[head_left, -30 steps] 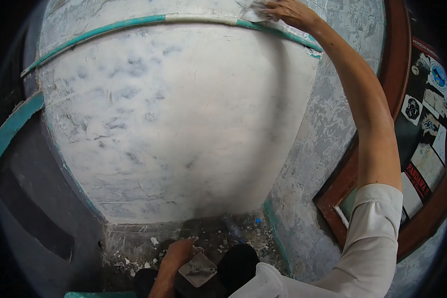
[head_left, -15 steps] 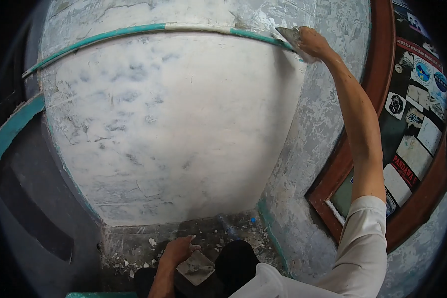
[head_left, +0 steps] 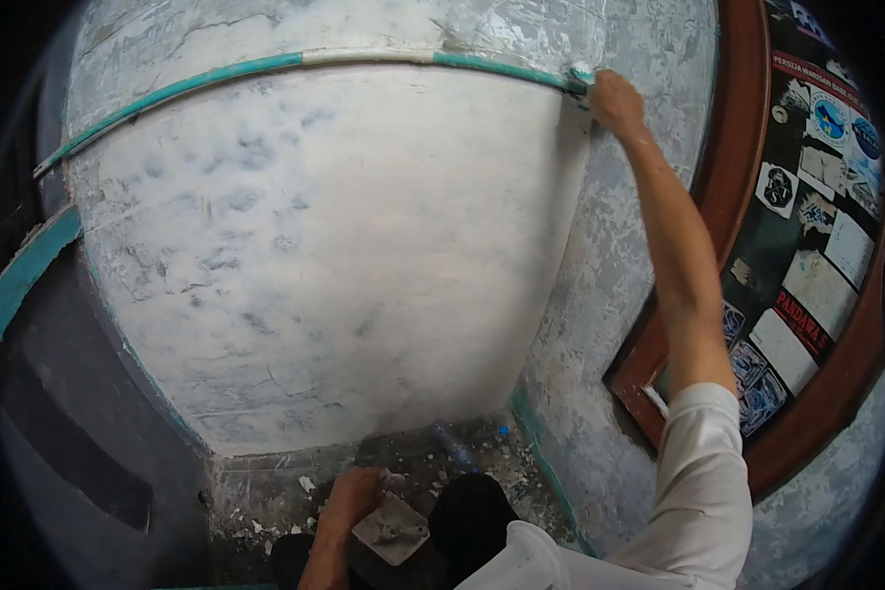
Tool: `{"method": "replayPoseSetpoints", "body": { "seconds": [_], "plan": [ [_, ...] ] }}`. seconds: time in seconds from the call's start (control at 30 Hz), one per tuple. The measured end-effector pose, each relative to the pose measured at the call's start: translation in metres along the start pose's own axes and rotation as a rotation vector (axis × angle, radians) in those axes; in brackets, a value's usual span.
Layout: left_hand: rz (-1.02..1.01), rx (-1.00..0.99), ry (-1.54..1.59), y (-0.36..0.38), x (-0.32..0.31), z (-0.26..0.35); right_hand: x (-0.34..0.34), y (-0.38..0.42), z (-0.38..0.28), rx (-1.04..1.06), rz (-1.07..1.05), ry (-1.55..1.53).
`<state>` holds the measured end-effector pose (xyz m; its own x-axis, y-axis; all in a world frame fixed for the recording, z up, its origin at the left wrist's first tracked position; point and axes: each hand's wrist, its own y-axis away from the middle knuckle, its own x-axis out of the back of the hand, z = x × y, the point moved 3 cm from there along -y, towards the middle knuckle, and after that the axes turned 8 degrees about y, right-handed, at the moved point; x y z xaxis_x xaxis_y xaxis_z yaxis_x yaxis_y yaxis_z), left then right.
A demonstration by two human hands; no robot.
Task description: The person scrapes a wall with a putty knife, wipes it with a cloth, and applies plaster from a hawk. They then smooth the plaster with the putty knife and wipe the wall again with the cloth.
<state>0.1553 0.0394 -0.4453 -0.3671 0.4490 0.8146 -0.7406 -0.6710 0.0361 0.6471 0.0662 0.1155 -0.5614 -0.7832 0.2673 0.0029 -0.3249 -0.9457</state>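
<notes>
High at the right corner of the wall, my right hand [head_left: 618, 104] is closed round a putty knife whose blade is mostly hidden now. The hand is at the right end of a thin teal-and-white strip [head_left: 369, 57] across the wall. Below the strip is a whitish, smoothed wall panel [head_left: 433, 236] with grey-blue patches on its left side. Low in the view, my left hand [head_left: 359, 492] grips the edge of a square grey plate [head_left: 393, 528], smeared with pale material, near my dark-clothed knee [head_left: 470, 521].
A brown wooden frame [head_left: 742, 128] surrounds a dark panel covered in stickers on the right. White flakes [head_left: 306, 484] litter the dark floor at the wall's foot, with a small blue object [head_left: 503, 431]. On the left stands a dark surface with a teal edge [head_left: 34, 261].
My right hand has turned, so the putty knife's triangular blade no longer shows plainly. The view has shifted slightly. My left hand still holds the plate low down.
</notes>
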Motion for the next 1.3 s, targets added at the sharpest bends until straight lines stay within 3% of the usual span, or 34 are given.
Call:
{"method": "replayPoseSetpoints", "body": {
  "seconds": [0.07,0.1,0.13,0.23,0.27,0.33,0.4,0.47,0.53,0.6,0.67,0.7,0.77,0.83,0.9,1.03,1.17,1.23,1.3],
  "plan": [
    [-0.035,0.025,-0.079,0.000,-0.003,0.007,-0.034,0.013,-0.029,0.111,-0.026,0.046],
    [0.108,-0.030,0.028,0.003,-0.001,0.012,-0.052,0.019,-0.050,0.158,-0.034,0.102],
    [0.248,-0.085,0.129,0.007,0.003,0.014,-0.047,0.028,-0.069,0.156,-0.176,0.039],
    [0.431,-0.229,0.066,0.012,0.006,0.010,-0.005,0.079,-0.113,0.275,-0.451,-0.148],
    [0.434,-0.222,0.072,0.014,0.008,0.011,0.008,0.098,-0.118,0.307,-0.490,-0.238],
    [0.116,0.029,0.067,0.010,0.013,0.009,0.030,0.123,-0.123,0.342,-0.527,-0.332],
    [0.152,-0.001,0.116,0.012,0.015,0.012,0.040,0.138,-0.125,0.301,-0.645,-0.462],
    [0.197,-0.028,0.168,0.012,0.008,0.006,0.041,0.141,-0.126,0.290,-0.530,-0.477],
    [0.206,-0.069,0.023,0.002,-0.006,-0.012,0.045,0.135,-0.130,0.272,-0.409,-0.488],
    [0.249,-0.108,0.058,0.005,-0.004,-0.007,0.048,0.125,-0.127,-0.001,-0.301,-0.251],
    [0.291,-0.146,0.092,0.008,0.002,0.000,0.026,0.111,-0.114,-0.028,-0.180,-0.177],
    [0.182,-0.057,0.036,0.008,0.004,0.004,0.015,0.103,-0.103,-0.057,-0.062,-0.096],
    [0.064,0.032,-0.023,0.009,-0.001,0.000,-0.008,0.086,-0.087,-0.117,-0.090,-0.065],
    [0.167,-0.082,0.058,0.010,-0.006,-0.005,-0.030,0.072,-0.090,-0.171,-0.107,-0.039],
    [0.180,-0.082,0.067,0.010,-0.006,-0.006,-0.042,0.069,-0.106,-0.208,-0.033,-0.049],
    [0.196,-0.080,0.061,0.012,-0.002,-0.004,-0.029,0.065,-0.147,-0.175,-0.082,-0.210],
    [0.146,-0.074,0.074,0.011,0.003,0.001,0.018,0.093,-0.183,0.314,-0.088,-0.219],
    [0.129,-0.060,0.057,0.012,-0.001,0.000,0.023,0.105,-0.174,0.310,-0.023,-0.286],
    [0.120,-0.041,0.057,0.014,-0.005,-0.005,-0.008,0.108,-0.135,-0.040,-0.176,-0.317]
  ]
}}
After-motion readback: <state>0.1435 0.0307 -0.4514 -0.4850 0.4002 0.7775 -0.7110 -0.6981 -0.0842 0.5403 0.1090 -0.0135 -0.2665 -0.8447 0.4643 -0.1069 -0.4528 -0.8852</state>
